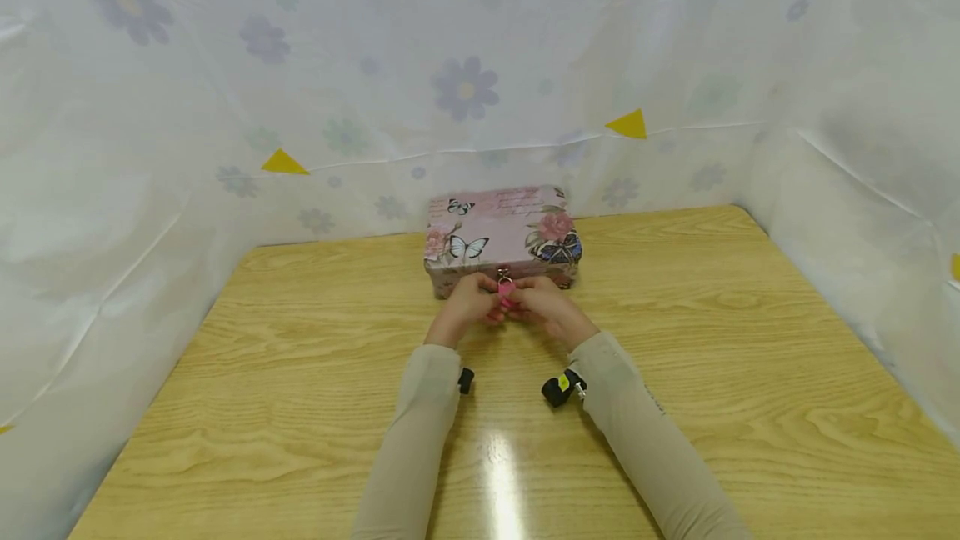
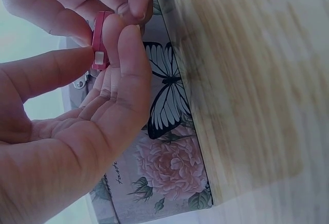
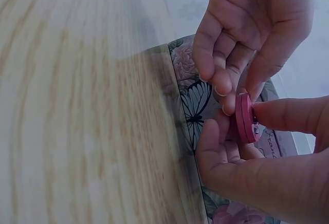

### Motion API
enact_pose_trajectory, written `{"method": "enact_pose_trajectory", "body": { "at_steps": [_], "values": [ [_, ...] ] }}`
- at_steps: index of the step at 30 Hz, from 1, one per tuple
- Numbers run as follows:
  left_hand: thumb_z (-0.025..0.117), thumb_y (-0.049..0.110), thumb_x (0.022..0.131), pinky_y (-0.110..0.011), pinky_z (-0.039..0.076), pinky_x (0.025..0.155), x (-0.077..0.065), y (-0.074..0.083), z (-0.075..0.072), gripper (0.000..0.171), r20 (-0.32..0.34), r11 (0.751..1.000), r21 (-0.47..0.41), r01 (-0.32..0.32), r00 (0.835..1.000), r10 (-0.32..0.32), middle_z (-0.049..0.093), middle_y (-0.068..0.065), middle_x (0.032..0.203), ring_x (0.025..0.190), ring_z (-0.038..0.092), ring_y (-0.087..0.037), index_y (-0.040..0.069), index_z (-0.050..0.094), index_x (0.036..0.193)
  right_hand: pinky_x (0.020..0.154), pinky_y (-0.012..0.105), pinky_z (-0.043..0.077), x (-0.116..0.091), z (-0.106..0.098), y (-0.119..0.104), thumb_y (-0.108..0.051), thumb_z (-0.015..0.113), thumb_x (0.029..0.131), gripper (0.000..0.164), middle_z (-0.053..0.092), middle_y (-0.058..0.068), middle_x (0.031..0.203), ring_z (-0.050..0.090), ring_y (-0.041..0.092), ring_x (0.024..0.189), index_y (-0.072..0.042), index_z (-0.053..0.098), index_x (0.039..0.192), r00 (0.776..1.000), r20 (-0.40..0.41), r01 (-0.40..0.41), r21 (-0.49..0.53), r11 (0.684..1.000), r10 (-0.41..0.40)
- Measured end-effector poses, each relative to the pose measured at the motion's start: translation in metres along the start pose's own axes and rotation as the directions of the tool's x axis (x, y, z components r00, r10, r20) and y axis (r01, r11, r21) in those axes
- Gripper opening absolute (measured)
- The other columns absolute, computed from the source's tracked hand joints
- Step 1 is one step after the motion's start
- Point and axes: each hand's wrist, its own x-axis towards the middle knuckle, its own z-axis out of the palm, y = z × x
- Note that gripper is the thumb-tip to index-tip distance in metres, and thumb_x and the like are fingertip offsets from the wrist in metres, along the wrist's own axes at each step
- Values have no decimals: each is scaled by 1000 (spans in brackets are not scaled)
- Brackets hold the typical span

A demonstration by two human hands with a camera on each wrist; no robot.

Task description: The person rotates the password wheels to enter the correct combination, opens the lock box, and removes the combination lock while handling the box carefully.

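Head view shows a pink padlock [image 1: 506, 291] at the front of a butterfly-patterned box [image 1: 498, 223] on the wooden surface [image 1: 300, 357]. Fingers of the left hand [image 1: 471, 300] and right hand [image 1: 546, 304] both pinch the padlock, close beside each other.

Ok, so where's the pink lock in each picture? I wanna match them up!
Head: the pink lock is just right of the middle and below centre, between the left hand and the right hand.
Left wrist: the pink lock is in the upper left part, looking redder.
Right wrist: the pink lock is right of the middle, slightly below mid-height.
Shared landmark: the butterfly box, seen behind the lock.
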Motion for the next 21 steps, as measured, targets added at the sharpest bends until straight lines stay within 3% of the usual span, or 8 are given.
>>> {"method": "enact_pose_trajectory", "body": {
  "at_steps": [14, 21],
  "values": [
    [51, -4, 95, -37, 58, 69, 2, -1, 1, 19, -4, 1000, 2, -9, 1000, 9, 64, -23, 87, 62, 59, -19, -12, 51, 112, 81, 28, 54, 5, -1, 4, 1, 50, 94, 29, 60, 1, 81, 60, 8, 73, 18, 51, 118, 1000, -2, 23, 5, 1000, -23],
    [51, -4, 95, -37, 58, 69, 0, -1, 0, 19, -1, 1000, 3, -14, 1000, 14, 64, -20, 83, 61, 60, -18, -12, 51, 112, 72, 26, 53, 7, -2, 3, -9, 50, 98, 16, 62, 0, 74, 60, 9, 67, 4, 59, 98, 1000, 5, -6, 1, 1000, 6]
  ]
}}
